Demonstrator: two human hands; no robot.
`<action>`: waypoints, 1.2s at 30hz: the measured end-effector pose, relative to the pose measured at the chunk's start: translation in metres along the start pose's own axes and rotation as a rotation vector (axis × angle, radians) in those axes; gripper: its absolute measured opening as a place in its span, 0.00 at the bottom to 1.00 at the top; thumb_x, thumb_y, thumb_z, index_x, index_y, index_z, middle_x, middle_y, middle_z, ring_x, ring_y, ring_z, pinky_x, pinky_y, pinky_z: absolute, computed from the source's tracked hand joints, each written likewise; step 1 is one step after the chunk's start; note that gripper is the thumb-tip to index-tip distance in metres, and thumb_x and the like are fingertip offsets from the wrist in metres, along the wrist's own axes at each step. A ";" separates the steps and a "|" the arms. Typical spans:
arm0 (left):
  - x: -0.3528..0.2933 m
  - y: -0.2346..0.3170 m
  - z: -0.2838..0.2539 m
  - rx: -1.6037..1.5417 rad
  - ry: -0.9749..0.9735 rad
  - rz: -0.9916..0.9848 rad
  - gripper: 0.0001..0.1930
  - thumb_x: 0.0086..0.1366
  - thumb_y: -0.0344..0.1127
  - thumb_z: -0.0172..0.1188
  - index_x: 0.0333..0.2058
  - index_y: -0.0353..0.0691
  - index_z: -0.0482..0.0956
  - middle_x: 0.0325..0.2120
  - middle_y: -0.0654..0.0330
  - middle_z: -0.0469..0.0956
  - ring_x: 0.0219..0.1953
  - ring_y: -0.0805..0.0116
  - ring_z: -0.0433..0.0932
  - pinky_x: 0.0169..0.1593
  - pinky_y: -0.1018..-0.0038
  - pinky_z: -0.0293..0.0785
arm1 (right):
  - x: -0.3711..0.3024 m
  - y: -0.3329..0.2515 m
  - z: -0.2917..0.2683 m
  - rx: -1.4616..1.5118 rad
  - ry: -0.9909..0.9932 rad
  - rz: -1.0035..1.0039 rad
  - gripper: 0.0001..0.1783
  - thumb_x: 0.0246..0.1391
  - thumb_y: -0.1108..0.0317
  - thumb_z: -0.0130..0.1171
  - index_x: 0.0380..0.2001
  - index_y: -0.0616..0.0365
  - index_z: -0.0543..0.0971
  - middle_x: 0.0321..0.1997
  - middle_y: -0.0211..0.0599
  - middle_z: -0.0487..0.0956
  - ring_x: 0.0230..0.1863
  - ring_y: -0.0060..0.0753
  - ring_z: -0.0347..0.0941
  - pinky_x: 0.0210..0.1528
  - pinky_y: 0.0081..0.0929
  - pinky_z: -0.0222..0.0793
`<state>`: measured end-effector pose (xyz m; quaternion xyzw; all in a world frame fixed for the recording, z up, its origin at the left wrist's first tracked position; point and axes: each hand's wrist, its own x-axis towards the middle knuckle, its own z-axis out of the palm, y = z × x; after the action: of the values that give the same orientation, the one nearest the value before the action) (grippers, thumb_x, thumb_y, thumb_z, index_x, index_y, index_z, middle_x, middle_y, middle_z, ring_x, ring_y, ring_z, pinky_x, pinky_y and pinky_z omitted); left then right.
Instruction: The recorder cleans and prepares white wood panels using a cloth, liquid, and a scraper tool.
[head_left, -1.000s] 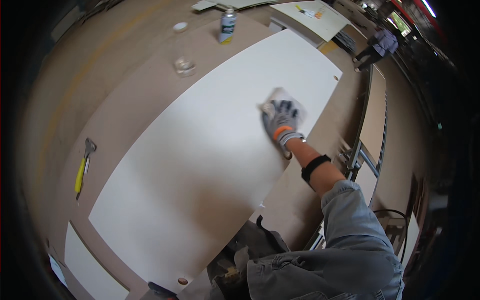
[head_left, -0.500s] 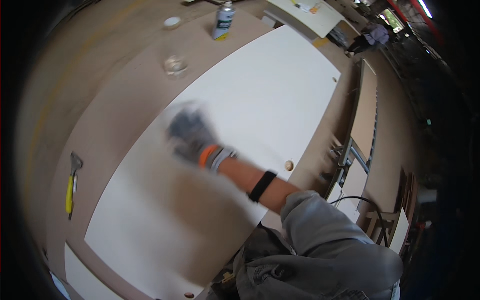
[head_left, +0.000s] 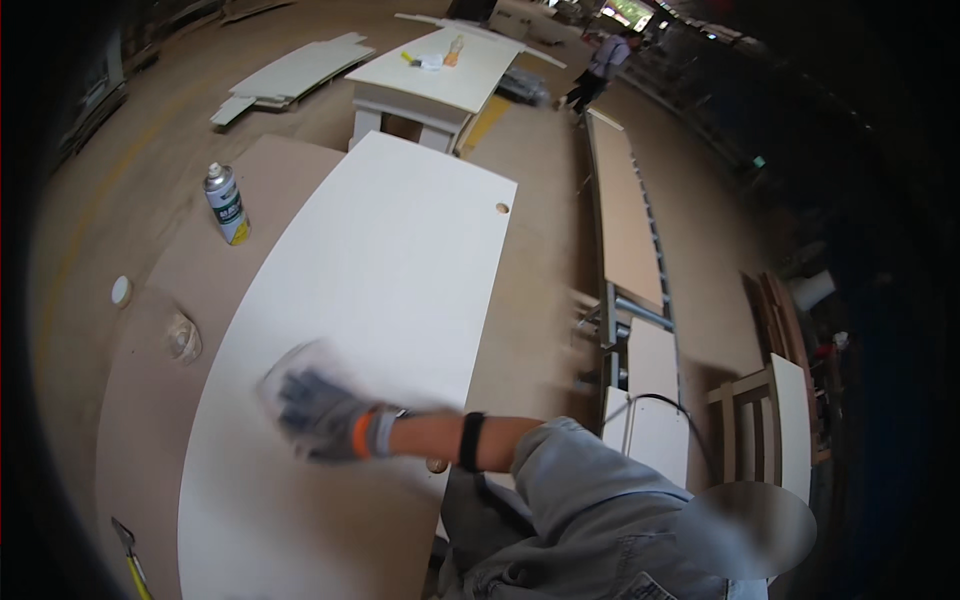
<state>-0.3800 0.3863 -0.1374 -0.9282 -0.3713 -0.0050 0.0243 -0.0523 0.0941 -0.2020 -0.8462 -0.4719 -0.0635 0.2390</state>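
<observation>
My right hand (head_left: 325,415), in a grey work glove with an orange cuff, lies on a large white panel (head_left: 370,270). Under and around its fingers spreads a thin whitish cloth (head_left: 300,355), partly blurred, which the hand presses against the panel. A round hole (head_left: 502,208) pierces the panel near its far right corner; another hole by my wrist is mostly hidden by the forearm. To the left of the hand a small clear jar (head_left: 182,338) stands on the brown board (head_left: 140,410) beneath the panel. My left hand is out of view.
A spray can (head_left: 228,205) stands on the brown board, and a white lid (head_left: 122,291) is by its left edge. At lower left lies a yellow-handled scraper (head_left: 130,560). Beyond is a white table (head_left: 440,75). A roller conveyor (head_left: 640,310) runs on the right; a person (head_left: 598,70) is far off.
The view has swung up and to the right, bringing in more of the far table and conveyor. My right hand is still on the panel, and the cloth shows more clearly.
</observation>
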 end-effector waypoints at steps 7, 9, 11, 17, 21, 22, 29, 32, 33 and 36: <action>0.034 0.279 0.013 -0.168 0.072 0.515 0.39 0.60 0.49 0.55 0.61 0.28 0.53 0.62 0.40 0.53 0.65 0.42 0.48 0.65 0.53 0.43 | 0.017 0.102 -0.035 0.088 -0.001 0.089 0.32 0.47 0.46 0.54 0.50 0.55 0.72 0.60 0.45 0.67 0.67 0.51 0.51 0.69 0.47 0.40; 0.024 0.328 0.005 -0.087 -0.047 0.518 0.40 0.61 0.52 0.53 0.62 0.28 0.51 0.63 0.40 0.51 0.67 0.44 0.45 0.65 0.51 0.41 | -0.017 0.190 -0.077 -0.298 -0.043 0.383 0.34 0.49 0.41 0.48 0.54 0.53 0.70 0.62 0.40 0.64 0.65 0.46 0.54 0.67 0.46 0.43; 0.016 0.347 0.013 -0.058 -0.053 0.526 0.40 0.61 0.52 0.52 0.62 0.28 0.50 0.63 0.40 0.50 0.67 0.45 0.45 0.66 0.51 0.40 | -0.061 0.267 -0.126 -0.483 -0.021 0.685 0.33 0.52 0.44 0.44 0.56 0.52 0.68 0.61 0.40 0.64 0.64 0.43 0.55 0.65 0.47 0.46; 0.003 0.363 0.028 0.027 0.025 0.556 0.39 0.63 0.49 0.49 0.64 0.29 0.46 0.65 0.42 0.46 0.68 0.45 0.42 0.66 0.50 0.36 | -0.107 0.260 -0.157 -0.438 -0.222 0.749 0.38 0.52 0.41 0.44 0.61 0.53 0.63 0.67 0.42 0.58 0.69 0.46 0.47 0.68 0.51 0.38; 0.006 0.367 0.023 0.019 0.017 0.574 0.38 0.64 0.48 0.48 0.63 0.29 0.46 0.65 0.41 0.47 0.68 0.45 0.43 0.66 0.50 0.36 | -0.057 0.140 -0.076 0.075 -0.002 -0.009 0.29 0.49 0.46 0.52 0.51 0.50 0.74 0.64 0.42 0.64 0.70 0.47 0.48 0.70 0.52 0.34; 0.007 0.365 0.022 0.019 -0.024 0.560 0.38 0.63 0.48 0.48 0.63 0.29 0.47 0.65 0.41 0.47 0.68 0.45 0.43 0.66 0.50 0.36 | -0.037 0.129 -0.067 0.088 -0.024 -0.064 0.30 0.47 0.45 0.54 0.51 0.49 0.74 0.62 0.41 0.66 0.68 0.47 0.50 0.69 0.53 0.34; 0.011 0.357 0.025 -0.025 0.024 0.562 0.36 0.60 0.45 0.49 0.62 0.28 0.51 0.62 0.39 0.53 0.66 0.42 0.48 0.65 0.49 0.39 | 0.084 0.270 -0.100 -0.183 -0.148 0.354 0.32 0.51 0.44 0.46 0.55 0.50 0.69 0.62 0.37 0.65 0.66 0.47 0.51 0.67 0.50 0.41; 0.011 0.355 0.022 -0.038 0.009 0.567 0.36 0.59 0.43 0.49 0.61 0.28 0.51 0.61 0.38 0.54 0.65 0.40 0.49 0.65 0.48 0.40 | 0.059 0.361 -0.127 -0.403 -0.019 0.613 0.33 0.54 0.45 0.40 0.59 0.50 0.65 0.64 0.37 0.62 0.68 0.44 0.49 0.68 0.53 0.37; 0.011 0.357 0.021 -0.071 0.019 0.603 0.36 0.58 0.42 0.50 0.61 0.28 0.51 0.61 0.38 0.54 0.65 0.39 0.49 0.65 0.47 0.40 | 0.039 0.386 -0.144 -0.417 -0.032 0.697 0.34 0.55 0.45 0.39 0.61 0.51 0.63 0.67 0.38 0.58 0.70 0.46 0.45 0.68 0.53 0.37; 0.012 0.358 0.022 -0.088 -0.009 0.587 0.37 0.57 0.41 0.51 0.61 0.28 0.51 0.60 0.37 0.54 0.64 0.38 0.50 0.64 0.46 0.40 | -0.019 0.426 -0.175 -0.485 0.060 0.872 0.35 0.57 0.47 0.37 0.61 0.60 0.60 0.68 0.46 0.56 0.71 0.49 0.44 0.69 0.51 0.35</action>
<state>-0.1241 0.1367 -0.1739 -0.9961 -0.0864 -0.0096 -0.0175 0.3107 -0.1895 -0.2017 -0.9938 -0.0385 -0.0899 0.0532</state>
